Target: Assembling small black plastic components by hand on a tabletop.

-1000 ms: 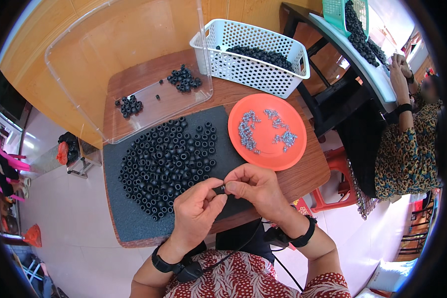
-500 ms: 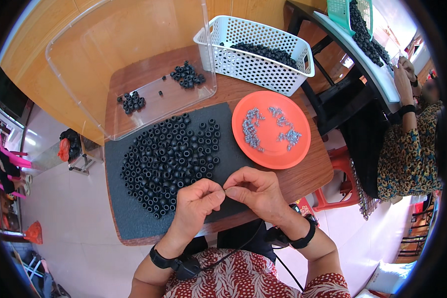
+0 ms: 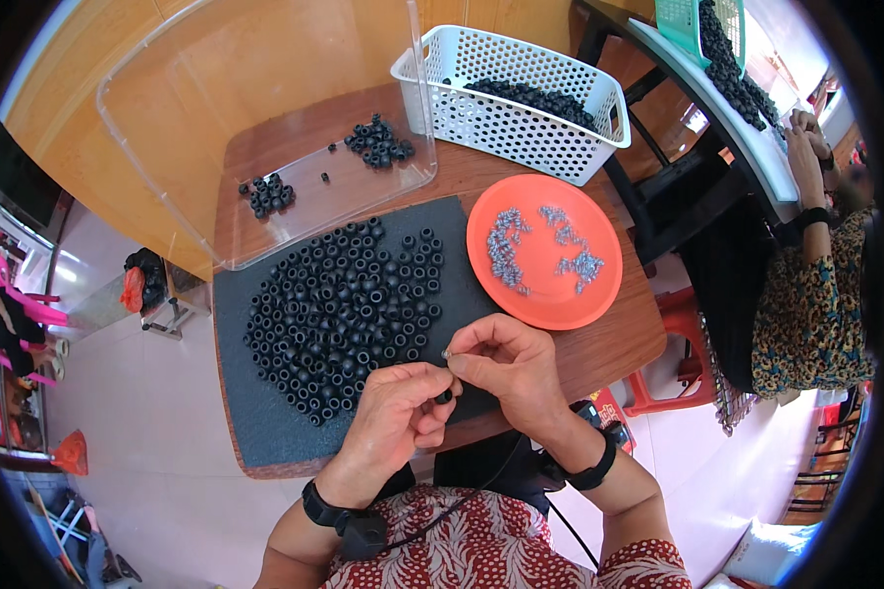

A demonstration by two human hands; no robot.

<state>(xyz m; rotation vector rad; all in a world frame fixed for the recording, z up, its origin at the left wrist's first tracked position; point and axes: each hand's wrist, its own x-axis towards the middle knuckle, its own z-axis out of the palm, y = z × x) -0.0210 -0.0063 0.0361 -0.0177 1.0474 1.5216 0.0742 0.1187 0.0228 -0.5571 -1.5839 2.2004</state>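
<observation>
My left hand point(image 3: 391, 410) is closed, with a small black ring-shaped piece point(image 3: 445, 397) held at its fingers. Close beside it, my right hand point(image 3: 509, 371) pinches a tiny silvery metal piece point(image 3: 447, 354) between thumb and forefinger. Both hands hover over the near right part of a dark grey mat point(image 3: 241, 422). A wide spread of black, hollow round pieces point(image 3: 339, 314) covers the mat to the left of my hands. Beyond my right hand, an orange plate point(image 3: 545, 309) bears small silvery metal pieces point(image 3: 504, 260) in loose clusters.
A clear plastic bin point(image 3: 182, 231) holding some black pieces stands at the far left of the wooden table point(image 3: 629, 344). Behind the plate is a white perforated basket point(image 3: 521, 137) of black pieces. Another person point(image 3: 810, 294) works at a white-topped table point(image 3: 727, 118) on the right.
My hands, fingertips together before, have parted slightly; the right has moved up a little. The black piece in my left hand and the silvery piece in my right now show.
</observation>
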